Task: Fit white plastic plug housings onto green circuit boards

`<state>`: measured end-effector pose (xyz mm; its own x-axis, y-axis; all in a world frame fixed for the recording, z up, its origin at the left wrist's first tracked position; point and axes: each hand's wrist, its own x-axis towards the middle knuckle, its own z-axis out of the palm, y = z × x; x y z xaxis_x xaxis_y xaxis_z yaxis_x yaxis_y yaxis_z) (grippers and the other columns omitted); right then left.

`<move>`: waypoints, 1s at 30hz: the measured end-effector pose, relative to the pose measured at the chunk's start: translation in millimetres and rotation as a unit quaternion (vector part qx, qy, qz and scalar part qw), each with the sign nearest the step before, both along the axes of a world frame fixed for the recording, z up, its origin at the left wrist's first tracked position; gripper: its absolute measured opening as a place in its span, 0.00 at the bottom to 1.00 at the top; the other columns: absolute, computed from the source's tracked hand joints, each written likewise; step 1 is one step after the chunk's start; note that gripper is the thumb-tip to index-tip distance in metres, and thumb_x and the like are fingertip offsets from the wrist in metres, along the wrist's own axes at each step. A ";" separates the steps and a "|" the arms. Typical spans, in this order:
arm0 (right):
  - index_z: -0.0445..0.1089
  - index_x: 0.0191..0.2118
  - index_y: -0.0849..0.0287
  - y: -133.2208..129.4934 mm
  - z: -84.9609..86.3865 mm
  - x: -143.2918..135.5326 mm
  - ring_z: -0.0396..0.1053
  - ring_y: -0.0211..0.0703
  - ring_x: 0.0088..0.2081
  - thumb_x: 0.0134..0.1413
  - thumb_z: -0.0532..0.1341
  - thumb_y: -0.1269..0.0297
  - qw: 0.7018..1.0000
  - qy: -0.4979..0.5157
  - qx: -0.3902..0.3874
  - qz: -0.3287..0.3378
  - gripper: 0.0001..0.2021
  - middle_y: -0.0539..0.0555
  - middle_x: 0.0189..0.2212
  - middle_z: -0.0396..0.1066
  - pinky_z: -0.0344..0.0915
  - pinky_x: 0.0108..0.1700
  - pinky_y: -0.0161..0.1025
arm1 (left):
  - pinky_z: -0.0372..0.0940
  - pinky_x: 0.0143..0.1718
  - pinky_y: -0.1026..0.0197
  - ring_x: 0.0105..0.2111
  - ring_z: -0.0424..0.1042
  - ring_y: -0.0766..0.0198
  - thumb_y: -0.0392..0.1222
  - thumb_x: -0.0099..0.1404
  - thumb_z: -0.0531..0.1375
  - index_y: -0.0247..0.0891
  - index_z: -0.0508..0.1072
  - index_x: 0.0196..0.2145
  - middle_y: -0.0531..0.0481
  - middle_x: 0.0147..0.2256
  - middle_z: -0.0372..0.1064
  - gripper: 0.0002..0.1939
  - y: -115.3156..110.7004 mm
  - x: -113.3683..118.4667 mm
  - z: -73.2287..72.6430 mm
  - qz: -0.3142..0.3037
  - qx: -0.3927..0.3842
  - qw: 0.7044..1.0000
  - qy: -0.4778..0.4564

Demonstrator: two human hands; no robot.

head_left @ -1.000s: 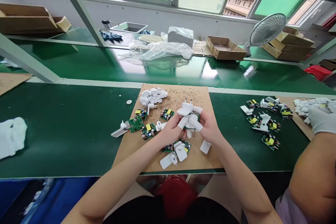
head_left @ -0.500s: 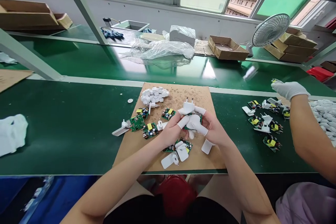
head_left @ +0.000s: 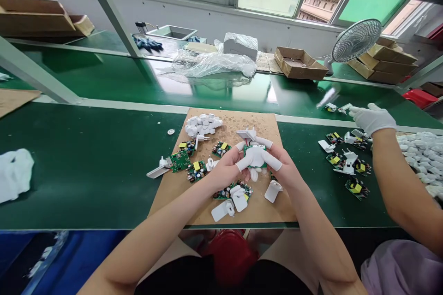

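Note:
Over the brown board (head_left: pixel 200 212), my left hand (head_left: pixel 232 162) and my right hand (head_left: pixel 277 159) are closed on a green circuit board (head_left: pixel 263 153) from its two sides. White covers sit on several fingertips. A white plug piece (head_left: pixel 246 134) stands just beyond the circuit board, joined by thin wires. A white disc-like part lies over the board's middle, between my fingertips. Left of my hands are circuit boards (head_left: pixel 197 170) with white plug parts and a pile of white pieces (head_left: pixel 203 124). More boards (head_left: pixel 238 193) lie nearer the front edge.
At the right, a co-worker's gloved hand (head_left: pixel 373 120) reaches over circuit boards (head_left: pixel 358 188) beside a heap of white pieces (head_left: pixel 420 156). A green belt (head_left: pixel 124 83) runs behind. Beyond stand an open carton (head_left: pixel 301 67) and a fan (head_left: pixel 358 40). White cloth (head_left: pixel 15 175) lies left.
The plug piece has tilted away from the circuit board, showing wires. My hands stay close together. The co-worker's hand has moved left and down, and a board with white parts now lies on the belt.

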<state>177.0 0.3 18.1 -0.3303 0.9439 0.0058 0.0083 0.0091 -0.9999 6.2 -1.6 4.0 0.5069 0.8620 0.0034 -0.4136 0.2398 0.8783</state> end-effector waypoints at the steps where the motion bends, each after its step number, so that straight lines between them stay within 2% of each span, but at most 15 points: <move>1: 0.69 0.60 0.54 0.4 -0.6 -0.3 0.75 0.49 0.41 0.55 0.63 0.42 1.000 0.000 -0.006 -0.007 0.31 0.57 0.46 0.78 0.74 0.39 0.41 | 0.63 0.20 0.67 0.22 0.69 0.71 0.59 0.55 0.70 0.37 0.68 0.45 0.50 0.34 0.73 0.29 0.3 0.8 0.2 0.006 0.013 1.000 0.012; 3: 0.70 0.59 0.54 0.9 -1.4 -1.2 0.75 0.49 0.40 0.57 0.62 0.42 1.000 0.002 -0.007 -0.016 0.30 0.57 0.44 0.78 0.74 0.39 0.42 | 0.65 0.22 0.66 0.24 0.69 0.70 0.60 0.56 0.69 0.37 0.69 0.44 0.49 0.35 0.72 0.29 0.6 1.8 0.7 0.018 0.039 0.999 0.028; 6: 0.70 0.59 0.56 0.6 -0.5 -3.1 0.76 0.49 0.42 0.53 0.66 0.43 1.000 0.011 0.018 -0.013 0.32 0.57 0.46 0.78 0.75 0.43 0.43 | 0.65 0.23 0.65 0.24 0.68 0.69 0.60 0.57 0.68 0.37 0.69 0.48 0.50 0.34 0.72 0.30 0.2 0.7 2.3 0.019 0.055 0.998 0.035; 11: 0.69 0.60 0.56 -0.7 2.1 -5.4 0.77 0.50 0.45 0.48 0.71 0.47 0.999 0.012 0.033 0.011 0.35 0.59 0.48 0.78 0.74 0.51 0.47 | 0.64 0.22 0.65 0.25 0.68 0.67 0.62 0.56 0.68 0.38 0.68 0.50 0.49 0.35 0.72 0.32 -1.2 -1.4 1.0 0.022 0.000 1.000 0.010; 14: 0.71 0.58 0.55 -1.3 0.6 -8.8 0.77 0.50 0.45 0.45 0.73 0.49 0.999 0.027 0.024 0.012 0.34 0.59 0.48 0.78 0.75 0.50 0.47 | 0.61 0.20 0.65 0.23 0.65 0.68 0.64 0.57 0.66 0.38 0.69 0.45 0.51 0.31 0.71 0.30 -1.7 1.6 -3.2 0.067 0.000 0.997 0.036; 16: 0.74 0.55 0.55 -1.8 -0.8 -12.0 0.78 0.49 0.43 0.45 0.72 0.46 0.999 0.030 0.024 -0.006 0.32 0.58 0.46 0.79 0.76 0.47 0.46 | 0.61 0.20 0.64 0.22 0.63 0.69 0.64 0.59 0.65 0.37 0.69 0.43 0.52 0.29 0.69 0.27 -2.1 4.6 -5.5 0.085 0.023 0.994 0.064; 20: 0.78 0.49 0.57 -3.0 -1.7 -16.6 0.77 0.47 0.31 0.48 0.68 0.39 0.998 0.018 0.024 -0.064 0.30 0.57 0.36 0.81 0.77 0.35 0.45 | 0.61 0.21 0.63 0.21 0.62 0.69 0.64 0.60 0.63 0.37 0.70 0.41 0.54 0.25 0.66 0.26 -3.1 8.7 -7.1 0.089 0.069 0.989 0.093; 22: 0.79 0.48 0.57 -3.4 -1.1 -17.2 0.75 0.46 0.29 0.47 0.68 0.39 0.997 0.018 0.020 -0.073 0.29 0.57 0.35 0.81 0.76 0.31 0.44 | 0.61 0.21 0.63 0.20 0.61 0.69 0.64 0.61 0.62 0.37 0.70 0.40 0.55 0.24 0.64 0.26 -3.6 8.8 -7.3 0.089 0.080 0.988 0.098; 27: 0.80 0.45 0.58 -3.4 -1.8 -17.2 0.77 0.49 0.31 0.43 0.71 0.41 0.996 0.027 0.016 -0.082 0.28 0.57 0.34 0.81 0.77 0.34 0.46 | 0.61 0.23 0.62 0.21 0.61 0.68 0.57 0.65 0.60 0.38 0.68 0.34 0.56 0.22 0.63 0.18 -6.0 5.1 -10.3 0.091 0.102 0.982 0.133; 30: 0.80 0.45 0.58 -3.7 -3.8 -17.3 0.77 0.51 0.32 0.45 0.70 0.42 0.995 0.009 0.018 -0.094 0.27 0.58 0.34 0.81 0.77 0.33 0.47 | 0.61 0.25 0.61 0.20 0.60 0.68 0.54 0.66 0.60 0.39 0.66 0.30 0.56 0.20 0.60 0.16 -7.0 3.8 -11.9 0.075 0.098 0.982 0.140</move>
<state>159.6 -3.4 14.3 -0.1473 0.9880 0.0457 -0.0047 0.0455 -0.9990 9.9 -8.7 -7.9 0.3795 0.9236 0.0543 -0.1660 0.0102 0.9861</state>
